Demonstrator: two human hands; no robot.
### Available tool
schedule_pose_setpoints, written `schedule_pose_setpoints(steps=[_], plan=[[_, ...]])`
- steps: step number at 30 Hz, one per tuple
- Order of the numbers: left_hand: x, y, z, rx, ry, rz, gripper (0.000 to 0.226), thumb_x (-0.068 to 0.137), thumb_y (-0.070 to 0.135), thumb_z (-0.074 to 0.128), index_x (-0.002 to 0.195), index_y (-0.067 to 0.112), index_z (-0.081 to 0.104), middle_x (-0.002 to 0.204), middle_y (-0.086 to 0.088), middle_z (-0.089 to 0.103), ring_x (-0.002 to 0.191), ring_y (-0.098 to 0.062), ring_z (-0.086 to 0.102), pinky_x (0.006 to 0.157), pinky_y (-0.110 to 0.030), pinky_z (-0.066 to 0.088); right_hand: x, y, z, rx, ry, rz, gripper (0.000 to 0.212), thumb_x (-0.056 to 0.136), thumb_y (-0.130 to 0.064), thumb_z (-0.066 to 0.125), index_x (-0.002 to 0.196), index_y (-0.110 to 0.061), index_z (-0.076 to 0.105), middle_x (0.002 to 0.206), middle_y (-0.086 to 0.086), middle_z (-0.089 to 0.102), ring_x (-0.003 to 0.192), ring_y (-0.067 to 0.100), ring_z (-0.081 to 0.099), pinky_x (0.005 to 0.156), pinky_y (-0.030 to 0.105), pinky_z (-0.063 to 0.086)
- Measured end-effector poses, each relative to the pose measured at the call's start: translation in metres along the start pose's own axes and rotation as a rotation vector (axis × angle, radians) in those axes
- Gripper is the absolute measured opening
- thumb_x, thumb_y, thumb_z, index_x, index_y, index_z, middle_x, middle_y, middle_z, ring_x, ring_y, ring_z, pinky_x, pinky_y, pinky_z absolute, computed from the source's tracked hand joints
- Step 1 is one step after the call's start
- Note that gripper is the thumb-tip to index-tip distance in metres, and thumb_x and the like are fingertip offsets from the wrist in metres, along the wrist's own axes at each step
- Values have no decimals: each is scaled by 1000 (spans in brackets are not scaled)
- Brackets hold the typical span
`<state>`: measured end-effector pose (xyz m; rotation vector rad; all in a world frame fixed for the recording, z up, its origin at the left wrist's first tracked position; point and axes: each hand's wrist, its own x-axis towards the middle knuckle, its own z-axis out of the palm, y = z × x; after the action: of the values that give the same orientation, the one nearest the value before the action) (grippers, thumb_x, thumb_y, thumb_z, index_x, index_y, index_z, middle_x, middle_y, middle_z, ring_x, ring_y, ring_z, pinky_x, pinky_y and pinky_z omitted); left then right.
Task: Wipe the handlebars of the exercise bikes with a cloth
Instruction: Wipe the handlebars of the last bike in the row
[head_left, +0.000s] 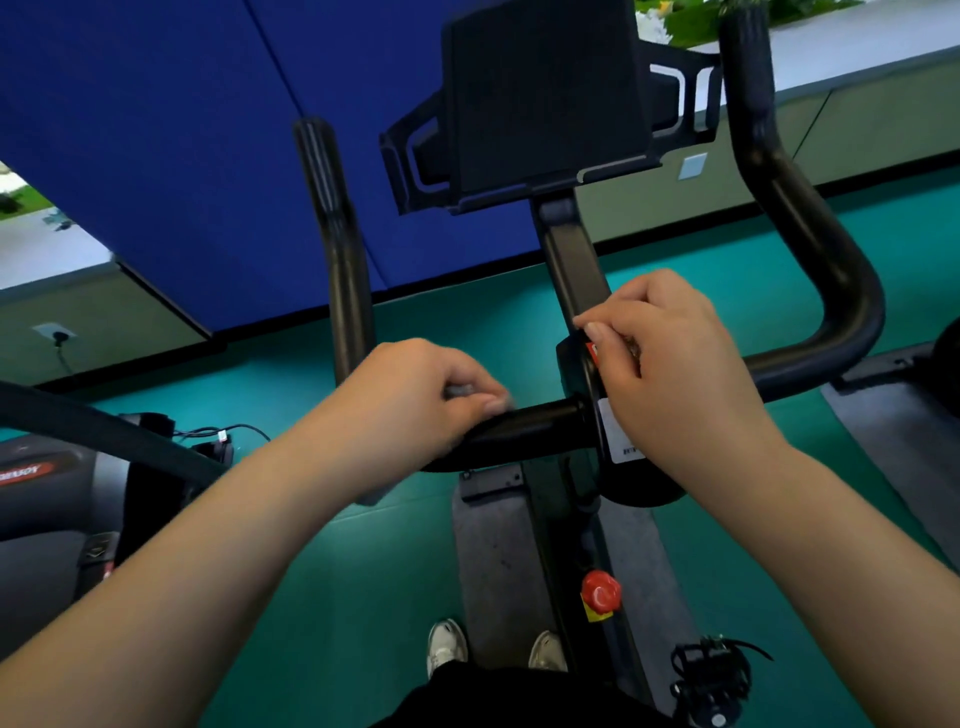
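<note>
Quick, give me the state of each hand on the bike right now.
Left hand: closed on a small grey cloth, pressing it on the handlebar.
Right hand: fingers curled at the centre clamp; holding anything, cannot tell.

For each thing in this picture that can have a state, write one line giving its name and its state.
left hand: curled, pinching a grey cloth on the handlebar
right hand: fingers curled on the bike's centre housing
tablet holder: upright, nothing in it
red knob: untouched

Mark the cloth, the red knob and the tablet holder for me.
cloth (460, 389): head view, grey bit showing in the left hand's fingers.
red knob (601, 592): head view, its round face.
tablet holder (545, 98): head view, middle of its back panel.
</note>
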<state>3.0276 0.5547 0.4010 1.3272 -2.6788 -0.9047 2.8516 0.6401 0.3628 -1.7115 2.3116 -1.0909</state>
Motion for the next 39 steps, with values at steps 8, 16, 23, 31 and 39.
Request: schedule_pose_setpoints(steps=[8,16,23,31,39], plan=[[19,19,9,95,-38,73,13,88,38,62,96,35,72,96,13,70,93,-4,59,78,-17,42,6,-12,7,-120,-30,34,22,94,-26,51,94,-18,72,96,-3,54,99,22,41,81,40,44],[0,-11,-12,107,-49,104,11,87,33,66,94,35,74,89,21,71,87,10,59,77,-6,44,1,-15,10,-106,27,22,21,93,-25,52,92,-16,71,91,-2,54,95,24,44,78,44,46],[0,-24,-19,289,-48,370,15,90,26,62,97,29,75,94,12,72,95,-12,59,89,-27,42,5,-20,12,-140,20,61,24,91,-29,49,91,-18,71,90,-3,52,91,20,38,76,39,43],[9,-68,-53,441,-17,583,30,84,42,51,88,26,76,84,16,68,77,-14,56,75,-18,39,8,-25,18,-201,30,56,14,87,-27,59,88,-22,71,89,-2,52,87,18,35,70,37,41],[24,-84,-62,433,83,651,30,86,39,52,92,23,76,89,10,67,80,-19,53,77,-28,41,22,-31,24,-209,22,124,12,86,-31,60,91,-27,70,91,-3,52,94,20,38,73,36,41]])
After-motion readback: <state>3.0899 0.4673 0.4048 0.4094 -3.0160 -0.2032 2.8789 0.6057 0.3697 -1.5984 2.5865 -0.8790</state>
